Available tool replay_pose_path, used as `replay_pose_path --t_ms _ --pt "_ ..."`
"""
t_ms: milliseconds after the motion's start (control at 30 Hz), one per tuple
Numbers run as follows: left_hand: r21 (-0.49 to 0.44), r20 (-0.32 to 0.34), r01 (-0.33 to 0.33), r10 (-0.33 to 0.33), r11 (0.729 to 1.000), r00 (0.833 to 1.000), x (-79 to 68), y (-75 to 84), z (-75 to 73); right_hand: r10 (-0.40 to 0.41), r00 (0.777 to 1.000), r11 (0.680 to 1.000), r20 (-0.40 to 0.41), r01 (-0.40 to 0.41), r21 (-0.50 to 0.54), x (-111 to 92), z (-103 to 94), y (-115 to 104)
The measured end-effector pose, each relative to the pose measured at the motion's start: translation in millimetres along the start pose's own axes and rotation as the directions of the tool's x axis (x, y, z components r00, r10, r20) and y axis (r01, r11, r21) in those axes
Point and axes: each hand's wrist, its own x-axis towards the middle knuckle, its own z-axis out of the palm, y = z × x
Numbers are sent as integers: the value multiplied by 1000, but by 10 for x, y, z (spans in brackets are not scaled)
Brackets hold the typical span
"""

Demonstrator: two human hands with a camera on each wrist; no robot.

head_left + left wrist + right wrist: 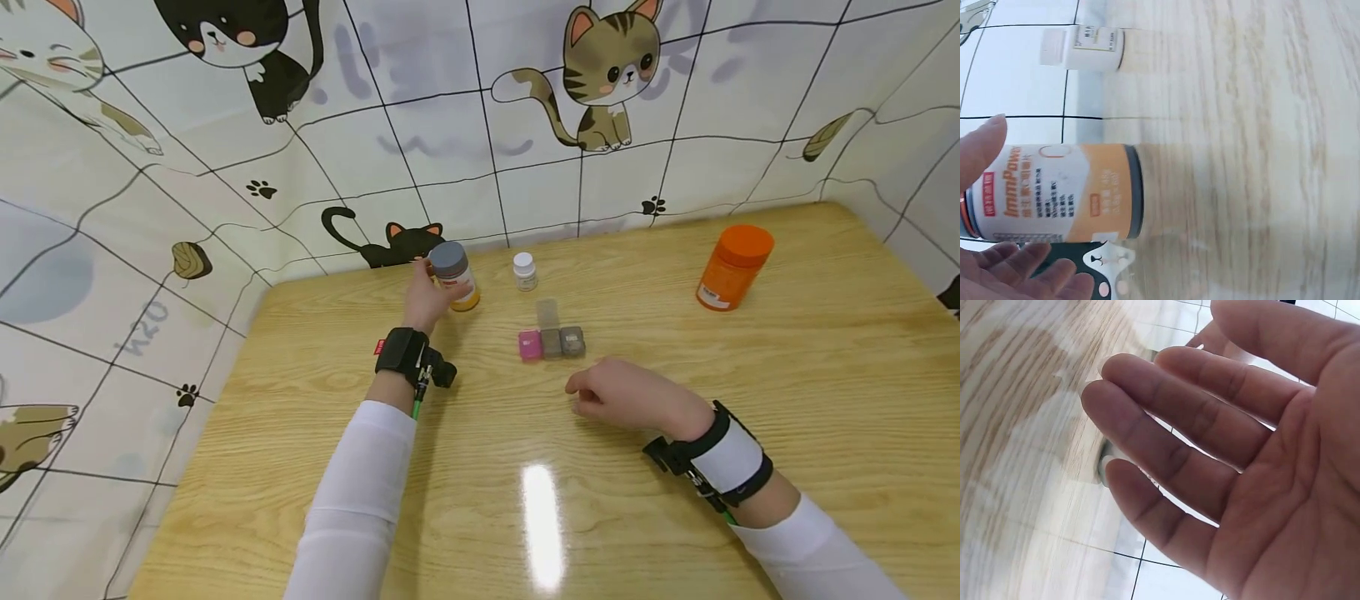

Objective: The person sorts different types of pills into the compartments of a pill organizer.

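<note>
My left hand (427, 302) is at a vitamin bottle (459, 287) with a grey cap and an orange-and-white label, which stands upright near the back edge. In the left wrist view the thumb lies beside the bottle's (1054, 194) cap end, while loosely spread fingers (1038, 272) sit on its other side without visibly closing round it. My right hand (637, 396) hovers over the table with relaxed, slightly bent fingers and an empty palm, plain in the right wrist view. Nearest to it is a small pill box (551, 343) with pink and grey compartments, one clear lid raised.
A small white bottle (525, 272) stands right of the vitamin bottle. Farther right is a big orange jar (731, 271) with an orange lid. Behind the wooden table (465, 500) rises a cat-patterned tiled backdrop (442, 142).
</note>
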Motion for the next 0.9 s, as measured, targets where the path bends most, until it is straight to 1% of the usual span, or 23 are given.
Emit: replay_pose_path --t_ms 133,233,333,400,433,500,533,600,667,733,800,900 --pt "4 -24 -42 42 999 999 63 -15 58 16 1000 1000 2 -16 2 -21 6 -7" --pt "0 -21 -50 50 999 999 71 -17 51 31 999 1000 7 -31 3 -32 5 -14" --pt "-10 -10 -75 75 997 997 18 29 2 36 999 999 11 -36 9 -39 -9 -26" --pt "-7 -9 -119 119 993 993 -56 96 -36 39 999 999 6 -40 12 -49 -39 -32" --pt "10 -5 -153 153 988 988 -109 142 -48 43 999 999 1 -43 16 -58 -58 -36" --pt "37 24 -229 229 973 973 -243 263 -51 60 998 998 -11 -60 25 -85 -107 -38" --pt "44 51 -270 268 962 962 -321 327 -41 73 997 997 -20 -72 27 -104 -139 -38" --pt "43 115 -344 337 938 934 -507 452 -1 100 994 994 -33 -99 36 -145 -204 -35" --pt "17 190 -384 374 923 908 -713 551 64 125 991 991 -47 -123 45 -187 -257 -24" --pt "1 258 -399 386 917 886 -908 595 145 140 989 989 -56 -137 53 -223 -293 -9" --pt "7 316 -402 380 915 870 -1078 597 231 140 988 989 -63 -137 57 -251 -311 7" --pt "33 383 -392 351 919 854 -1265 541 346 132 989 990 -62 -128 59 -284 -316 19"
